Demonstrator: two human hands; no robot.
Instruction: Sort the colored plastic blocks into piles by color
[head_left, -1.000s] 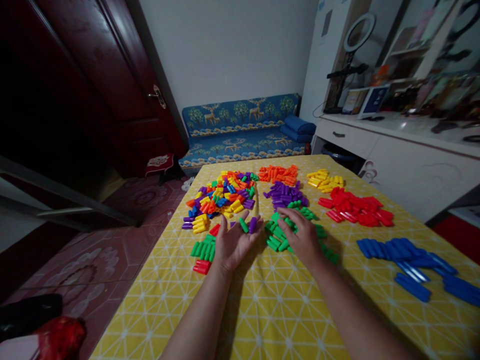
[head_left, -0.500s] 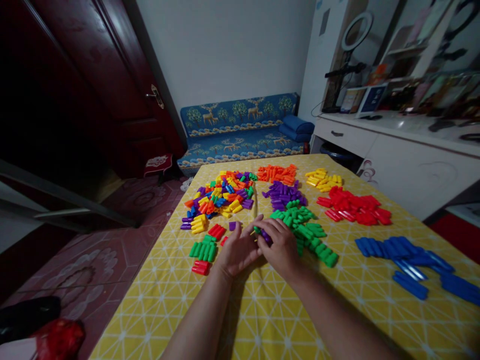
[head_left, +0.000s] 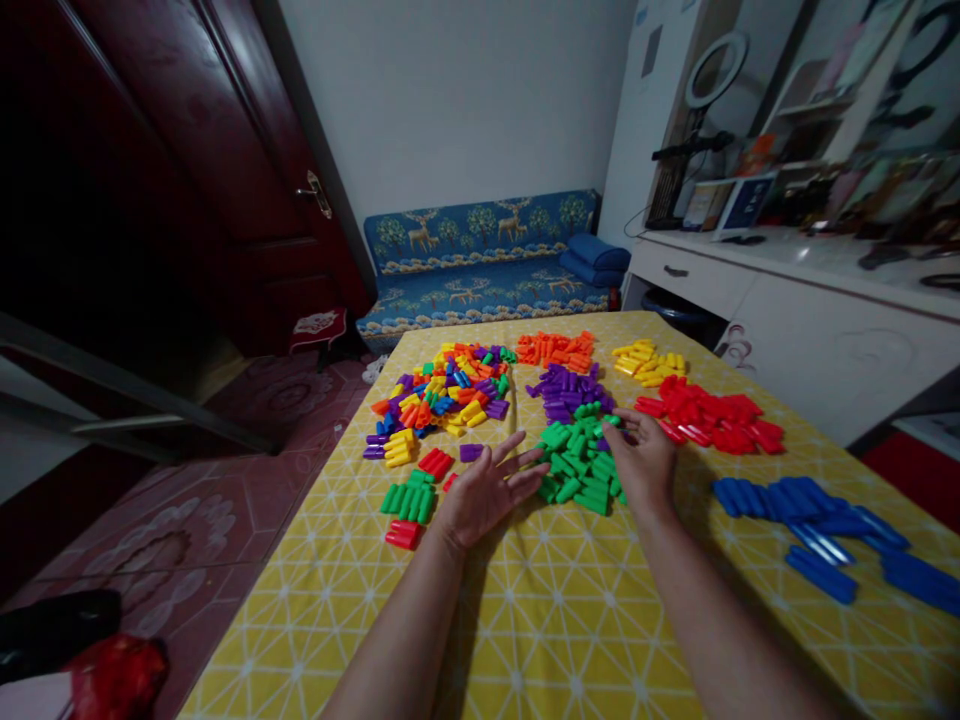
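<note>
My left hand (head_left: 487,492) is palm up with its fingers spread and nothing in it, just left of the green pile (head_left: 579,465). My right hand (head_left: 643,455) is over the right side of that pile, thumb and fingers bent toward each other around a small purple piece (head_left: 602,443), partly hidden. Behind lies a purple pile (head_left: 564,390). A mixed-colour pile (head_left: 442,390) spreads at the back left. Nearer me on the left are green pieces (head_left: 409,498), red pieces (head_left: 403,535) and a purple piece (head_left: 471,452).
On the yellow tablecloth (head_left: 360,630) are also orange (head_left: 555,350), yellow (head_left: 649,362), red (head_left: 712,415) and blue (head_left: 810,510) piles. A blue patterned sofa (head_left: 480,265) stands beyond the table, a white dresser (head_left: 810,310) to the right.
My right hand has moved right, away from my left palm, to the green pile. My left hand's fingers have spread. The purple piece has left the left palm.
</note>
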